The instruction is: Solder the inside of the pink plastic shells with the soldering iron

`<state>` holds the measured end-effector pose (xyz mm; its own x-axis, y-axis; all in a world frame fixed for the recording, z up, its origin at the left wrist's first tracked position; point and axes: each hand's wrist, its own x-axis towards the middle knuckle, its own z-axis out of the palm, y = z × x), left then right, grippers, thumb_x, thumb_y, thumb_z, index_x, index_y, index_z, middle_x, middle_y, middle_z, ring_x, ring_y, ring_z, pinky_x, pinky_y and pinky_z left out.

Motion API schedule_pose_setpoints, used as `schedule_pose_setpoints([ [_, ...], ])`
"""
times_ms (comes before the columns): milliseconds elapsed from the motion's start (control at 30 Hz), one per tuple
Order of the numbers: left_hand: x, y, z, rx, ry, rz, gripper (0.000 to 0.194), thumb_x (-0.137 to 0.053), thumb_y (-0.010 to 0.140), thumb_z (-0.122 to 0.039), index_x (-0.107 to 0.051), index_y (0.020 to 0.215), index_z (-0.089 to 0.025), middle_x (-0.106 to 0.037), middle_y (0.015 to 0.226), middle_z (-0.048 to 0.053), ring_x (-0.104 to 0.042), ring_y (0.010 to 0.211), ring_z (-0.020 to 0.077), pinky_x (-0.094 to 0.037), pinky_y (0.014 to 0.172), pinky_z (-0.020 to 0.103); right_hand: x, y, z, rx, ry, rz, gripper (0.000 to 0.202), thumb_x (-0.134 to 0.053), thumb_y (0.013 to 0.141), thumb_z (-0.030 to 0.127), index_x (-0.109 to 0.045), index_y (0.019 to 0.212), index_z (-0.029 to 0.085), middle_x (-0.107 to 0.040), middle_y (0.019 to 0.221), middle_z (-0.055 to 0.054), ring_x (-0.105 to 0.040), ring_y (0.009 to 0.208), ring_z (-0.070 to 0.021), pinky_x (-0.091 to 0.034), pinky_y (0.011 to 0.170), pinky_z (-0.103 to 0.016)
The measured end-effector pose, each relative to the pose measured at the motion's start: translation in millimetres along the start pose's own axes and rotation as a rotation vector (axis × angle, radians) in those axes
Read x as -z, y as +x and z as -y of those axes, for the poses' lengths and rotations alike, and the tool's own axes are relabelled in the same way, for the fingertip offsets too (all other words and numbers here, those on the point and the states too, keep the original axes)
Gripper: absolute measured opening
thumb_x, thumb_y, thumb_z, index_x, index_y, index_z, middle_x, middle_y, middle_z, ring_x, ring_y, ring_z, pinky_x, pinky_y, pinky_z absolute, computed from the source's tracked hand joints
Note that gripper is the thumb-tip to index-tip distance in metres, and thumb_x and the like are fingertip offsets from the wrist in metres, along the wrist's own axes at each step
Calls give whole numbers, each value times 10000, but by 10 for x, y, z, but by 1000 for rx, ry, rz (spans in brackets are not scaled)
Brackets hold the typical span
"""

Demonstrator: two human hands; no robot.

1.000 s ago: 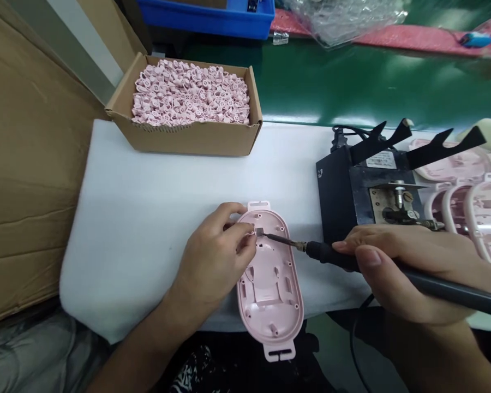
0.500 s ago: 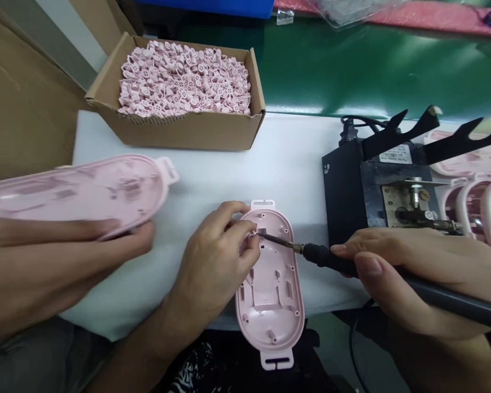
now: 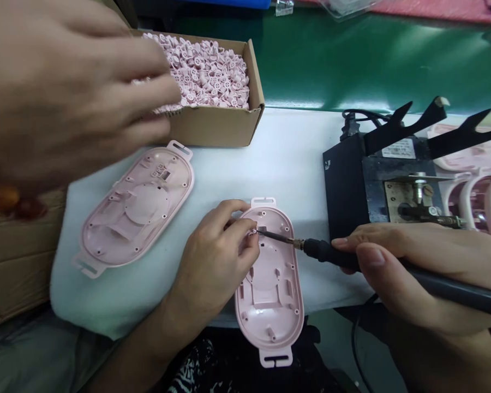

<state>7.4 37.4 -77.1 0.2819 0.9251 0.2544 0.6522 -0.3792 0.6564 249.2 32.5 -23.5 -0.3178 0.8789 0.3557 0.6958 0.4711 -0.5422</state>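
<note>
A pink plastic shell [image 3: 268,322], oblong with slotted tabs at both ends, lies with its inside up in front of me. My left hand [image 3: 219,254] is closed over its upper left side, thumb and forefinger pinching a small pink plastic part [image 3: 252,232], mostly hidden by the fingers. In my right hand [image 3: 417,267] is a soldering iron [image 3: 325,254], gripped by its black handle. Its dark tip points left into the shell and meets the small part close to my left fingertips.
A co-worker's blurred hand [image 3: 73,87] reaches across a cardboard box [image 3: 213,128] full of small pink parts. Below it lies a second pink shell [image 3: 118,232]. To the right stands a black soldering stand [image 3: 343,191], with more pink shells [image 3: 474,202] beyond.
The co-worker has put the second shell down on the white surface at left, and that person's hand is now over the box. My hands and the iron have hardly moved.
</note>
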Motion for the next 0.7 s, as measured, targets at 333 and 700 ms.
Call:
schedule_pose_setpoints([
  [333,0,-4,-11,3,-7,-1,145,-645,873,-55,-700,950,-164,-676,1193,62,-681,942,181,-629,811,361,-1,-17,5,-29,6,-6,188,-637,976,240,-695,798,251,-718,708,53,-681,558,-83,-504,471,-198],
  [700,-6,-4,-7,-3,-8,0,154,-649,864,-46,-694,954,-162,-667,1191,64,-675,957,181,-627,841,359,-3,-8,12,-41,3,-5,209,-624,989,247,-692,791,254,-713,709,67,-672,568,-60,-500,482,-187],
])
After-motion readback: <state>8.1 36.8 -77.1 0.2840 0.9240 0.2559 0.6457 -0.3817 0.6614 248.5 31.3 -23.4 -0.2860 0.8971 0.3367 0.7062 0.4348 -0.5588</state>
